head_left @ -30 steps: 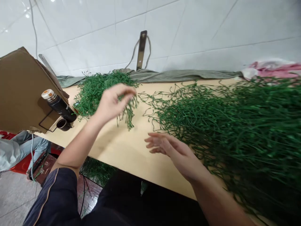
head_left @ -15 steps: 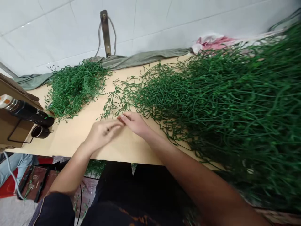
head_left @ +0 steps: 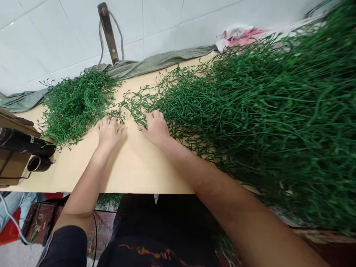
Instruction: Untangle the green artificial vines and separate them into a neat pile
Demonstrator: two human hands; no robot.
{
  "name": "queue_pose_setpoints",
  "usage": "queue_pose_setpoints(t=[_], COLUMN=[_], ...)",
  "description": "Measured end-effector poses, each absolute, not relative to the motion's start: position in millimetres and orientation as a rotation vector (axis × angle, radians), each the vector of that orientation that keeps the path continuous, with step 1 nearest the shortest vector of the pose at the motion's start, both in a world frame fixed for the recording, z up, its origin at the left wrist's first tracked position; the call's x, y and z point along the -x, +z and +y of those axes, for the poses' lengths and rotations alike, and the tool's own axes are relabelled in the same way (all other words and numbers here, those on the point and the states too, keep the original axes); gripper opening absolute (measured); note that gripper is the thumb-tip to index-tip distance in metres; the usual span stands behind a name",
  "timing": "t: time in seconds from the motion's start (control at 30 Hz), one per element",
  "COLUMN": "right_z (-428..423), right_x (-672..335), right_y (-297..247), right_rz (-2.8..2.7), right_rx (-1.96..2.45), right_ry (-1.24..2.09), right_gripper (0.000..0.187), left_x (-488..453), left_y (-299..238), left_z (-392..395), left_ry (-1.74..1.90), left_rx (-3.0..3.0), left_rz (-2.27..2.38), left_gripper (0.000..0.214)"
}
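My left hand (head_left: 109, 132) is over the table, at the right edge of a small heap of thin green stems (head_left: 76, 104) with little knobs at their tips. Its fingers are spread and slightly blurred, and a few loose stems lie just beyond the fingertips. On the other side of a narrow gap, my right hand (head_left: 156, 128) reaches in at the left end of a much larger pile of the same green stems (head_left: 236, 111). There its fingers curl over some stem tips, with the thumb to the left; how many they hold is hidden.
A black vacuum bottle (head_left: 26, 142), a dark cup (head_left: 39, 163) and a cardboard box (head_left: 12, 170) stand at the left end of the pale table (head_left: 139, 170). Grey-green cloth (head_left: 164, 59) runs along the tiled wall below a metal bracket (head_left: 108, 33). Pink-and-white cloth (head_left: 241, 36) lies behind.
My hands were close together near the loose tips. They have parted and moved farther from me, the left toward the small heap, the right to the big pile's edge. The view has shifted slightly.
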State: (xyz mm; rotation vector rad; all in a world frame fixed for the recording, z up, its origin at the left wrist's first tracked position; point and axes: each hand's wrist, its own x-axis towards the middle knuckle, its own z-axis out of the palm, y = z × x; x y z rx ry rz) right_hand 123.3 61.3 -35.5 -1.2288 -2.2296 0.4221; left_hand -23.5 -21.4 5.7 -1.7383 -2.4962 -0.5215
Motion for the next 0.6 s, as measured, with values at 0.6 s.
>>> queue_pose_setpoints(t=[0.6], right_z=[70.9], right_x=[-128.7], right_y=[-38.6], right_rz=[-1.969], right_rx=[0.87], right_ry=[0.753], right_gripper=[0.021], left_x=[-17.1], left_y=[-7.3], left_z=[42.5], left_ry=[-3.082], left_rx=[1.01], left_rz=[-2.927], left_gripper=[0.04])
